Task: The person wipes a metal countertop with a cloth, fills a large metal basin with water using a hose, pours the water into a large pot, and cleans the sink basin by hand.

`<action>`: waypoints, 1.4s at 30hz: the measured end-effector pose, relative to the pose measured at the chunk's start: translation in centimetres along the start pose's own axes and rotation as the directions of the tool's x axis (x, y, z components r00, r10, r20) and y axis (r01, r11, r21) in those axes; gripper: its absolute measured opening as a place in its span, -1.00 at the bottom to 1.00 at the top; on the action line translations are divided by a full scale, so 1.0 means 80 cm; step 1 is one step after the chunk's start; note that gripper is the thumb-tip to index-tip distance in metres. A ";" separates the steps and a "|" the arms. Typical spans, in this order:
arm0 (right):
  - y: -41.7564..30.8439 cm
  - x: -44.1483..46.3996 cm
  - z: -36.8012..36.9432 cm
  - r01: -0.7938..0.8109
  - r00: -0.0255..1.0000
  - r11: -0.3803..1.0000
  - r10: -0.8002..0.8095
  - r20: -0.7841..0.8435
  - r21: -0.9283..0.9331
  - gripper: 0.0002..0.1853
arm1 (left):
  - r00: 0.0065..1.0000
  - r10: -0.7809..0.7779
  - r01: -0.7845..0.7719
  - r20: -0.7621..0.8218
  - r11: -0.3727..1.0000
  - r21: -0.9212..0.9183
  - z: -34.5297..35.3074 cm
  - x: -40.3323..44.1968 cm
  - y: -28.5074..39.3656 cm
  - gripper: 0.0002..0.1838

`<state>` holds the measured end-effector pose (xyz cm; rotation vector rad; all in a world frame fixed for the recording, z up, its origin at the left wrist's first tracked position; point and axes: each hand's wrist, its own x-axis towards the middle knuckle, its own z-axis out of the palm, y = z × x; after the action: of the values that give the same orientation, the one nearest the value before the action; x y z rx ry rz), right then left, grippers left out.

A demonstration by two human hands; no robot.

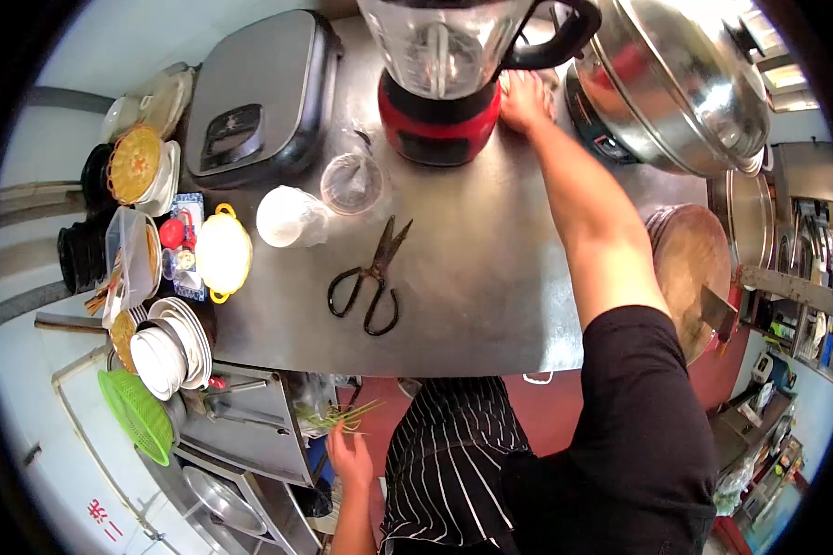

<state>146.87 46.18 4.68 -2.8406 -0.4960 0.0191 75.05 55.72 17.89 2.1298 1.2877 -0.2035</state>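
Note:
Low beside the drawer, my left hand pinches some thin green stalks that stick out from its fingertips. My right hand reaches across the steel table to the right side of the red blender base. Its fingers are partly hidden under the blender's black handle, and what they touch or hold cannot be made out. Black-handled scissors lie on the table with their blades slightly apart. Behind them are a white cup and a clear plastic cup.
A grey lidded cooker stands at the back left, a large steel steamer at the back right. Stacked bowls and a green basket line the left edge. A cleaver lies on round chopping boards at right.

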 end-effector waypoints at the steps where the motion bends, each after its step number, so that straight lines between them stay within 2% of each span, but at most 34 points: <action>1: -0.004 0.004 -0.006 -0.020 0.999 0.999 0.021 0.045 -0.033 -0.27 | 0.994 0.092 -0.091 -0.051 0.996 0.024 0.006 0.026 0.021 -0.45; 3: 0.000 -0.013 -0.007 0.009 1.000 1.000 -0.009 0.004 -0.020 -0.31 | 0.959 0.251 -0.248 -0.128 0.968 0.046 0.017 0.077 0.056 -0.41; 6: -0.010 -0.129 -0.019 0.057 0.986 0.998 -0.049 -0.162 0.040 -0.31 | 0.943 0.305 -0.295 -0.133 0.951 0.086 0.035 0.132 0.100 -0.29; 7: -0.011 -0.186 -0.028 0.139 0.984 0.982 -0.122 -0.128 0.131 -0.29 | 0.941 0.316 -0.310 -0.122 0.948 0.068 0.045 0.146 0.111 -0.29; 8: -0.008 -0.246 -0.030 0.257 0.966 0.928 -0.235 -0.112 0.271 -0.29 | 0.934 0.323 -0.303 -0.152 0.942 0.141 0.056 0.159 0.118 -0.27; 9: -0.017 -0.317 -0.049 0.297 0.955 0.921 -0.283 -0.093 0.251 -0.28 | 0.927 0.331 -0.291 -0.179 0.932 0.215 0.067 0.169 0.122 -0.24; 10: -0.010 -0.384 -0.049 0.342 0.936 0.892 -0.351 -0.024 0.297 -0.25 | 0.926 0.339 -0.304 -0.165 0.930 0.206 0.079 0.180 0.122 -0.24; 12: -0.003 -0.483 -0.080 0.398 0.867 0.862 -0.465 0.177 0.312 -0.23 | 0.907 0.343 -0.278 -0.245 0.924 0.264 0.103 0.196 0.110 -0.21; 15: 0.061 -0.483 -0.120 0.404 0.855 0.900 -0.436 0.282 0.165 -0.25 | 0.897 0.315 -0.226 -0.308 0.929 0.293 0.120 0.205 0.111 -0.22; 17: 0.128 -0.430 -0.110 0.223 0.954 0.968 -0.241 0.177 0.116 -0.35 | 0.876 0.293 -0.168 -0.382 0.930 0.328 0.127 0.209 0.112 -0.24; 18: 0.148 -0.396 -0.117 0.121 0.987 0.977 -0.100 0.127 -0.175 -0.39 | 0.877 0.295 -0.174 -0.379 0.931 0.321 0.129 0.211 0.113 -0.24; 19: 0.170 -0.359 -0.126 -0.002 0.999 0.896 0.021 0.038 -0.445 -0.42 | 0.871 0.298 -0.160 -0.391 0.924 0.347 0.129 0.211 0.116 -0.24; 20: 0.217 -0.332 -0.113 -0.037 0.999 0.899 0.036 -0.012 -0.435 -0.42 | 0.866 0.300 -0.144 -0.399 0.915 0.376 0.129 0.211 0.119 -0.23; 21: 0.227 -0.298 -0.120 -0.117 0.992 0.901 0.126 -0.006 -0.418 -0.42 | 0.872 0.289 -0.133 -0.396 0.917 0.377 0.128 0.210 0.121 -0.22; 22: 0.239 -0.270 -0.119 -0.139 0.987 0.833 0.162 -0.005 -0.536 -0.42 | 0.876 0.282 -0.128 -0.391 0.918 0.375 0.130 0.210 0.123 -0.22; 23: 0.292 -0.247 -0.092 -0.133 0.985 0.734 0.170 -0.010 -0.666 -0.49 | 0.879 0.285 -0.128 -0.383 0.913 0.386 0.130 0.211 0.123 -0.22; 24: 0.273 -0.222 -0.127 -0.356 0.915 0.849 0.401 0.038 -0.390 -0.56 | 0.882 0.284 -0.121 -0.376 0.908 0.401 0.128 0.209 0.121 -0.21; 25: 0.245 -0.200 -0.150 -0.478 0.850 0.813 0.523 0.059 -0.333 -0.59 | 0.898 0.255 -0.107 -0.359 0.917 0.385 0.127 0.209 0.123 -0.21; 26: 0.240 -0.183 -0.161 -0.446 0.855 0.848 0.498 0.143 -0.286 -0.55 | 0.901 0.245 -0.092 -0.358 0.915 0.393 0.126 0.207 0.122 -0.21; 28: 0.268 -0.191 -0.123 -0.440 0.897 0.882 0.425 -0.122 -0.168 -0.45 | 0.896 0.253 -0.082 -0.365 0.902 0.425 0.127 0.207 0.125 -0.23; 29: 0.269 -0.200 -0.097 -0.433 0.901 0.886 0.418 -0.118 -0.169 -0.45 | 0.896 0.251 -0.081 -0.365 0.903 0.421 0.127 0.208 0.125 -0.23; 30: 0.263 -0.211 -0.072 -0.450 0.887 0.859 0.397 -0.238 -0.244 -0.39 | 0.895 0.246 -0.076 -0.372 0.906 0.417 0.125 0.209 0.125 -0.23; 32: 0.191 -0.231 -0.055 -0.536 0.837 0.825 0.492 -0.240 -0.179 -0.27 | 0.891 0.259 -0.088 -0.372 0.904 0.419 0.127 0.209 0.126 -0.24; 33: 0.109 -0.244 -0.073 -0.511 0.860 0.842 0.497 -0.119 -0.175 -0.31 | 0.893 0.264 -0.096 -0.363 0.902 0.421 0.125 0.207 0.122 -0.24; 34: 0.088 -0.264 -0.035 -0.198 0.942 0.978 0.169 -0.291 -0.071 -0.36 | 0.891 0.262 -0.103 -0.372 0.913 0.395 0.125 0.208 0.120 -0.23; 35: 0.030 -0.280 -0.036 -0.154 0.960 0.988 0.146 -0.240 -0.015 -0.41 | 0.886 0.263 -0.116 -0.383 0.923 0.366 0.128 0.209 0.122 -0.22; 36: -0.013 -0.310 -0.035 0.032 0.969 0.991 0.002 -0.248 0.131 -0.42 | 0.884 0.284 -0.140 -0.372 0.919 0.368 0.129 0.207 0.121 -0.22; 37: -0.052 -0.344 -0.034 0.142 0.967 0.983 -0.113 -0.229 0.116 -0.40 | 0.880 0.287 -0.134 -0.379 0.915 0.381 0.128 0.206 0.119 -0.22; 39: -0.102 -0.423 -0.070 0.297 0.951 0.934 -0.308 0.023 0.197 -0.32 | 0.870 0.285 -0.116 -0.402 0.911 0.395 0.128 0.209 0.122 -0.25; 41: -0.095 -0.517 -0.085 0.401 0.886 0.848 -0.455 0.090 0.347 -0.26 | 0.872 0.280 -0.118 -0.403 0.917 0.382 0.129 0.209 0.119 -0.25; 42: -0.074 -0.556 -0.096 0.419 0.852 0.834 -0.498 0.161 0.360 -0.26 | 0.875 0.264 -0.109 -0.405 0.924 0.367 0.130 0.209 0.117 -0.25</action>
<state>103.45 34.76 12.22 -2.3474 -1.1205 0.3372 93.38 59.00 6.52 2.6940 1.3527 0.1833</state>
